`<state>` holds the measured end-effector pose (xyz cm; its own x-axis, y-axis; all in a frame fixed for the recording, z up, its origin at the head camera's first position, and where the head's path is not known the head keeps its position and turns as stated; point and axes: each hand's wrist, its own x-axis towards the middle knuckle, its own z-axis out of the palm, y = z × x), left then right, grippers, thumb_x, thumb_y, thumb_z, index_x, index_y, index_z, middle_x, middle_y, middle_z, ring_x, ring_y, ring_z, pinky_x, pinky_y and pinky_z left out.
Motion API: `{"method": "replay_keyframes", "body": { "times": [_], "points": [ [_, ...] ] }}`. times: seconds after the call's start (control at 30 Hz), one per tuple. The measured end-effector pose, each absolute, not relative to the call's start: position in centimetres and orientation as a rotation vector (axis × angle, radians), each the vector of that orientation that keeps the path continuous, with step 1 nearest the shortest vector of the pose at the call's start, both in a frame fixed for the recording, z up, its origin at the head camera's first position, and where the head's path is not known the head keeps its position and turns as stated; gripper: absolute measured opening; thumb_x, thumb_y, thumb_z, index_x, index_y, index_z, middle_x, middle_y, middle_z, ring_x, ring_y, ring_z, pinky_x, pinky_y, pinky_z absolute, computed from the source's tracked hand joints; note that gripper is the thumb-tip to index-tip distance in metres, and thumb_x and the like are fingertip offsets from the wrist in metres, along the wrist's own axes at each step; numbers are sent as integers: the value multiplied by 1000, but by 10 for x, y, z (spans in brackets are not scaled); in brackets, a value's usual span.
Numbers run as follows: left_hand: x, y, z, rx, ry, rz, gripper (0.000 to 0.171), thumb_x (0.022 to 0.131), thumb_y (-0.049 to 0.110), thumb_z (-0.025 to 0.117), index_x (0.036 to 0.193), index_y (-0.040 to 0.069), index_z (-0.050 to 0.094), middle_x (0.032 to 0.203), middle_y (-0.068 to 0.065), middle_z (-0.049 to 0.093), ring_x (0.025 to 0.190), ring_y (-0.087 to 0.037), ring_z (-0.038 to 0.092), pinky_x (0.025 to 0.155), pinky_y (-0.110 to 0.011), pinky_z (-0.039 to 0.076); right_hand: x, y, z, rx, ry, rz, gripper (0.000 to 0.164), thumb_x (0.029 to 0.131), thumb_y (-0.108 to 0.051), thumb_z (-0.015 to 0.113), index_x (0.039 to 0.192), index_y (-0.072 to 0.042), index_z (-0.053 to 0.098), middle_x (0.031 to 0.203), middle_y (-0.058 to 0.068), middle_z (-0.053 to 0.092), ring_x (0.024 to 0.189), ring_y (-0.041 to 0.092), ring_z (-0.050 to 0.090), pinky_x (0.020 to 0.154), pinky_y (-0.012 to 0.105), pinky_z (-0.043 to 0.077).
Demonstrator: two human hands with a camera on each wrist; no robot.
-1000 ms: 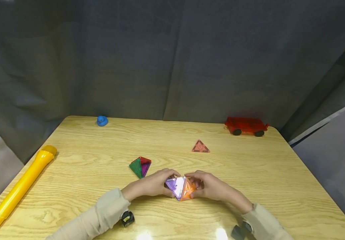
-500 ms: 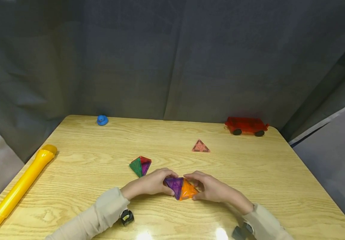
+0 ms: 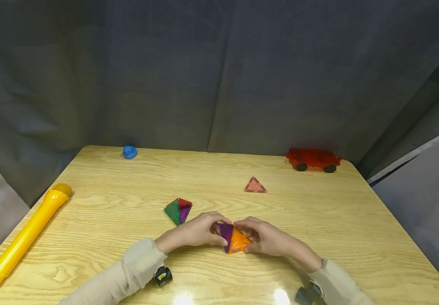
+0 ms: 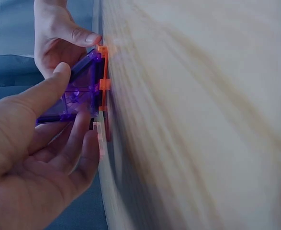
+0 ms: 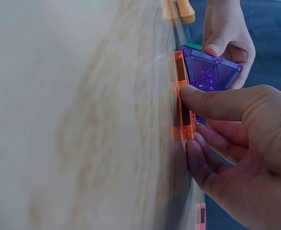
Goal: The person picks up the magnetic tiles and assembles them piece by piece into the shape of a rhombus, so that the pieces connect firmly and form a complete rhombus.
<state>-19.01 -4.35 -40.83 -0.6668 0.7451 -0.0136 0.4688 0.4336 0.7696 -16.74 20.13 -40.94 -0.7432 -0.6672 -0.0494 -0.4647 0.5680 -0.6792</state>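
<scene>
A purple triangular magnetic tile (image 3: 225, 235) stands tilted up from the table, one edge meeting an orange triangular magnetic tile (image 3: 238, 241). My left hand (image 3: 204, 231) pinches the purple tile between thumb and fingers, as the left wrist view shows with the purple tile (image 4: 80, 91) leaning away from the tabletop. On the other side, my right hand (image 3: 267, 237) holds the orange tile by its edges. In the right wrist view the orange tile (image 5: 181, 96) lies flat on the wood under my thumb. My left fingers partly cover the purple tile in the head view.
Just beyond my left hand sits a green, red and purple tile shape (image 3: 178, 211). A pale red triangle tile (image 3: 255, 185) lies farther back. A yellow toy microphone (image 3: 29, 237) is at left. A blue duck (image 3: 129, 152) and a red wheeled car base (image 3: 312, 160) stand along the back edge.
The purple tile, showing its broad face half a second ago, has tipped upward along the orange tile's edge. My left fingers have moved slightly right; my right hand stays about where it was.
</scene>
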Motion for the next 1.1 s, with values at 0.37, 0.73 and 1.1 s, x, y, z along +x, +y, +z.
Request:
{"method": "replay_keyframes", "body": {
  "times": [0.37, 0.73, 1.1],
  "points": [
    [-191, -44, -411, 1055, 2334, 1088, 51, 84, 21, 74, 127, 0, 56, 103, -3, 59, 80, -6, 54, 73, -18, 47, -171, 205, -408, -902, 2579, -922, 55, 87, -21, 70, 135, -3, 49, 124, 11, 56, 104, 24, 55, 88, 37, 49],
    [-191, -44, -409, 1063, 2328, 1087, 51, 84, 20, 73, 128, 0, 56, 109, -6, 59, 81, -5, 54, 73, -18, 47, -192, 218, -403, -771, 2814, -834, 57, 89, -22, 68, 138, -3, 46, 140, 21, 45, 127, 42, 42, 100, 59, 36],
    [-190, -45, -408, 1057, 2329, 1086, 51, 84, 21, 73, 128, 1, 56, 114, -7, 59, 82, -2, 55, 75, -17, 47, -230, 230, -405, -730, 2834, -808, 63, 89, -15, 67, 140, 8, 38, 141, 28, 41, 131, 46, 36, 105, 58, 30]
  ]
}}
